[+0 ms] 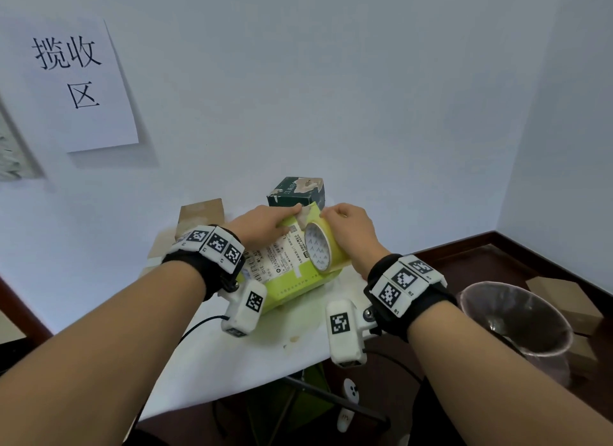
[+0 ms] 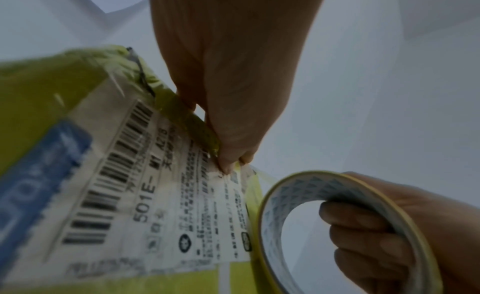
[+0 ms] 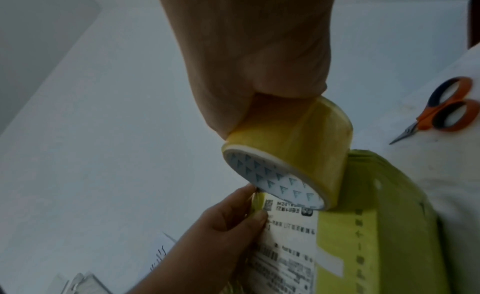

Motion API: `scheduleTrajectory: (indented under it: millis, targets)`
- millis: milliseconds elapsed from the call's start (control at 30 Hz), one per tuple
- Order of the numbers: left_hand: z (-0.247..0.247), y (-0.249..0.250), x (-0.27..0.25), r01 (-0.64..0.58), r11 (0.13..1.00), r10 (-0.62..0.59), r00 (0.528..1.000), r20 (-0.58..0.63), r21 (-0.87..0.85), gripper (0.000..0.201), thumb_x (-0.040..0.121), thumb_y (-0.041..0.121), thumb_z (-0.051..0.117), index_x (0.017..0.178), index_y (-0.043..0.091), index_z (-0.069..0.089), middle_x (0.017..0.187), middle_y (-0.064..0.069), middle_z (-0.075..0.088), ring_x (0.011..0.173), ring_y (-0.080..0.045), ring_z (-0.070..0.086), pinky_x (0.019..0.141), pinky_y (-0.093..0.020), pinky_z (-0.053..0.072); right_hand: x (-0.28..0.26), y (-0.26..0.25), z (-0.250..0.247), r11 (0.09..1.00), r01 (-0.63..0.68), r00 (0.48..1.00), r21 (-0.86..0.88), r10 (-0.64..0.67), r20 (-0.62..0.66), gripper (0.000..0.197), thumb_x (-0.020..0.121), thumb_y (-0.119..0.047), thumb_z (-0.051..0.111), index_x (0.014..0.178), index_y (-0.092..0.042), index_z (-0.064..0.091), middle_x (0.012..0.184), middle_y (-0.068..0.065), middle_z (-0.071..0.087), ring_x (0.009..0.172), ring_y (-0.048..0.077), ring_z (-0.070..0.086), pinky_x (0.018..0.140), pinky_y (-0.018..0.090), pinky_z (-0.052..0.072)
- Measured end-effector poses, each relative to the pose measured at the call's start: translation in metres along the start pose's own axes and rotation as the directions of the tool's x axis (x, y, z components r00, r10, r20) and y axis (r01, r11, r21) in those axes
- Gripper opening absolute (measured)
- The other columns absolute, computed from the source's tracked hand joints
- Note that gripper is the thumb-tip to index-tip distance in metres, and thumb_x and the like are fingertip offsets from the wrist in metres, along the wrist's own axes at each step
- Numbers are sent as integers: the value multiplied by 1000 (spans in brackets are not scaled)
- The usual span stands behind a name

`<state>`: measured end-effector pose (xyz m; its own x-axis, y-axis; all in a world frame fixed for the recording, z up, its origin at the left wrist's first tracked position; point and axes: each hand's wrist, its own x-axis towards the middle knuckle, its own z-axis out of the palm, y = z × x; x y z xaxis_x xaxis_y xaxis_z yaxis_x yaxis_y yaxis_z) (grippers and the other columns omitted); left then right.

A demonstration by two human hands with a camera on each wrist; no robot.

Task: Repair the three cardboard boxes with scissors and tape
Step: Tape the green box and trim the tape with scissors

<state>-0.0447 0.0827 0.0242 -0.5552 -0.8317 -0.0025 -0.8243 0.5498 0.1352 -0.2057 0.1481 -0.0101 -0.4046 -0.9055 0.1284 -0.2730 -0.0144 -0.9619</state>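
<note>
A yellow-green box (image 1: 292,289) with a white shipping label lies on the white table (image 1: 248,362). My left hand (image 1: 292,213) pinches its far top edge, thumb on the label, where a strip of yellowish tape runs under the fingertips (image 2: 228,165). Right beside it my right hand (image 1: 335,213) grips a yellow tape roll (image 1: 320,249), fingers through its core (image 2: 363,226), and the roll rests against the box's top. Orange-handled scissors (image 3: 446,114) lie shut on the table to the right of the box. A dark green box (image 1: 297,190) stands just behind my hands.
A brown cardboard box (image 1: 200,213) sits at the back left against the wall. A lined bin (image 1: 517,319) stands on the dark floor to the right, with more brown boxes (image 1: 564,296) beyond it. A paper sign hangs on the left wall.
</note>
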Motion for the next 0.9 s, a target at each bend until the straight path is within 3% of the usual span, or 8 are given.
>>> scheduleTrajectory:
  millis: [133,267,333,433,567,667,767,900]
  targets:
    - [-1,-2,2,3,1000,-3,1000,7,0,53,103,27,40,152,32,21,140,-6,50,120,-23,51,87,-27,39,1,-5,-2,1000,-10,999,-13,10,42,26,93,-30,50,105,-16,69,105,-2,63,98,18,56,90,35,49]
    - [-2,-5,4,-13,1000,13,1000,14,15,54,103,27,40,152,32,19,141,-5,49,122,-23,49,89,-26,37,4,-4,-4,998,-11,998,-66,16,68,24,93,-25,51,88,-12,70,90,0,61,87,18,55,78,31,46]
    - [-1,-7,6,-20,999,19,1000,15,29,55,103,27,40,152,32,18,144,-5,47,125,-24,47,92,-28,37,3,-2,-4,996,-18,997,-89,25,77,20,92,-24,53,82,-19,69,88,-1,61,85,17,54,73,27,42]
    - [-1,-8,5,-35,998,34,999,28,46,55,103,26,39,153,31,17,147,-3,43,128,-23,45,93,-26,35,1,0,-2,996,-27,997,-85,34,76,21,91,-24,52,88,-18,72,84,-2,61,84,17,55,68,26,42]
    - [-2,-8,6,-128,985,123,991,48,119,55,104,22,36,154,23,13,161,9,9,144,-15,24,111,-25,21,2,-5,-2,996,-41,992,-83,50,117,26,93,-22,50,94,-11,73,78,-4,60,79,15,56,69,27,45]
    - [-2,-10,9,-180,975,173,983,69,127,56,104,22,34,154,27,9,160,15,-3,144,-13,23,114,-28,22,5,-8,-4,995,-56,988,-83,67,140,26,95,-23,48,93,-14,72,74,-6,58,80,16,55,72,26,42]
    - [-4,-10,10,-207,967,194,976,97,147,57,104,20,32,153,30,6,160,16,-2,144,-11,21,112,-23,17,6,-8,-6,994,-74,985,-86,86,149,30,96,-24,48,99,-7,72,82,3,65,84,19,57,76,29,46]
    - [-5,-8,14,-181,971,165,980,108,155,56,104,17,30,153,32,8,159,18,0,145,-8,18,111,-18,13,3,-9,-2,990,-30,988,-138,50,145,42,96,-30,48,111,6,64,114,22,64,85,24,60,84,36,50]
